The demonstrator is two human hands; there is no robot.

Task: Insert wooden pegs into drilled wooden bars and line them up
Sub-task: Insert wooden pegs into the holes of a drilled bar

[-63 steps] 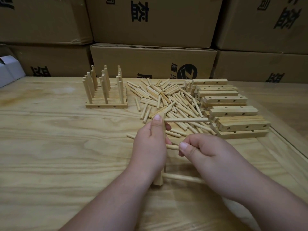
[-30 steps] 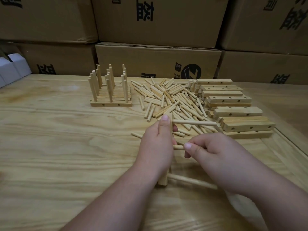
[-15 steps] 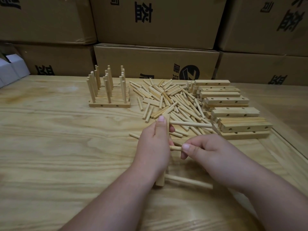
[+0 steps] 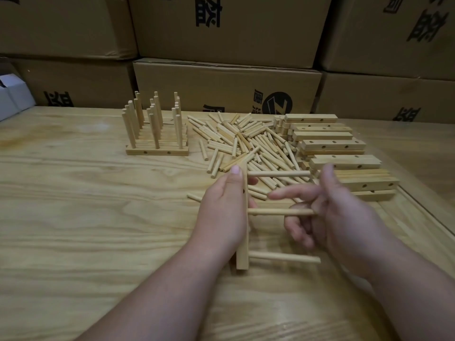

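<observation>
Left hand (image 4: 225, 207) gripping, thumb up; right hand (image 4: 339, 215) fingers loosely spread.

A pale wood-grain counter (image 4: 73, 217) carries everything, and a raised strip edges its right side. Toward the back left sits a row of finished bars (image 4: 157, 146) packed side by side, their pegs standing upright. Just to their right sprawls a loose heap of pegs (image 4: 246, 143), lying crisscross, with a few strays nearer the front edge of the pile. Touching the heap's right side is a stack of drilled bars (image 4: 339, 148), laid roughly parallel in overlapping layers, holes showing on their faces. At the far left edge a white box (image 4: 12, 102) rests on the counter, and stacked cardboard cartons (image 4: 226, 87) stand along its back
</observation>
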